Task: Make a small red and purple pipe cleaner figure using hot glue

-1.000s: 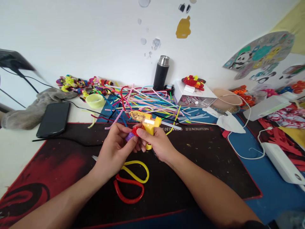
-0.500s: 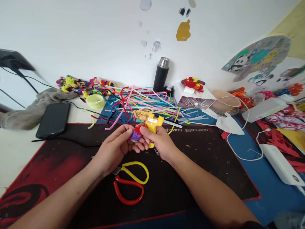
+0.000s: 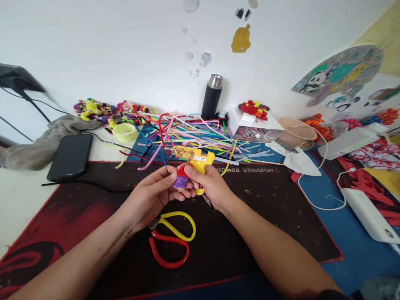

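Between my two hands is a small fuzzy piece (image 3: 181,180), red on top and purple below, with a bit of yellow at its bottom edge. My left hand (image 3: 158,187) pinches it from the left with thumb and fingers. My right hand (image 3: 212,183) has its thumb on the red part and also grips a yellow glue gun (image 3: 203,160), whose stained nozzle points left. Under my wrists, scissors (image 3: 176,227) with one yellow and one red handle lie on the dark mat (image 3: 250,233); their blades are mostly hidden beneath my left hand.
Behind the hands lies a pile of coloured pipe cleaners (image 3: 193,133), with a black thermos (image 3: 212,98) and a white box (image 3: 237,127) beyond. A phone (image 3: 70,157) and yellow tape roll (image 3: 125,132) are left; a white power strip (image 3: 368,214) is right.
The fuzzy piece has turned slightly and shows more of its purple side. Both hands have shifted only a little and keep their hold.
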{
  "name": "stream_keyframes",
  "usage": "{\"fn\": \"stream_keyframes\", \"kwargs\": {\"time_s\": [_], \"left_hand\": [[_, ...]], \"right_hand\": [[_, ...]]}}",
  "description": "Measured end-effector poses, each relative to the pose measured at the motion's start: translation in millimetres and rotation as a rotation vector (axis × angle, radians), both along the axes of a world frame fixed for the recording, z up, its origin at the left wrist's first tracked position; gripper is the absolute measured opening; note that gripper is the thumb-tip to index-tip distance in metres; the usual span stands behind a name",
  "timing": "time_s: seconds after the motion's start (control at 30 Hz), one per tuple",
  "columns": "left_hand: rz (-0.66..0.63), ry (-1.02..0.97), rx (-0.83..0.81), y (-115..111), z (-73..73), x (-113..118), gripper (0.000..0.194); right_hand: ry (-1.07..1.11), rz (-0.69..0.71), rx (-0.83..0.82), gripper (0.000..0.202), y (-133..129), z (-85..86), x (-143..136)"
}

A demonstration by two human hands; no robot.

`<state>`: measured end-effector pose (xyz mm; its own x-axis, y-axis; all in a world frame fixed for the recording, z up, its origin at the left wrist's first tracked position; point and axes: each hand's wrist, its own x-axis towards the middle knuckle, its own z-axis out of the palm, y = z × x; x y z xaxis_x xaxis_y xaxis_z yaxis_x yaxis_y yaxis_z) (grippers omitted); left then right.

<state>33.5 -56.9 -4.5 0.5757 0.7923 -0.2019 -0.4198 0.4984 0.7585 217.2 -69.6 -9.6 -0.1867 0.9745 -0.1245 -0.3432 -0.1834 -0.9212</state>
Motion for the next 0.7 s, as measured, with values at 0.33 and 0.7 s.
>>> {"fn": "stream_keyframes", "kwargs": {"time_s": [0.33,0.7], "left_hand": [[0.006,0.091,0.237,-3.2,-0.6,1.7,0.042],[-0.021,0.119,0.218,-1.1,-4.3,-2.3,0.043]], "right_hand": [[0.054,0.005,0.014,0.049,1.3,-7.5,-0.8],[0.004,-0.002,-0.009,0.057,-0.2,-3.7,-2.0]]}}
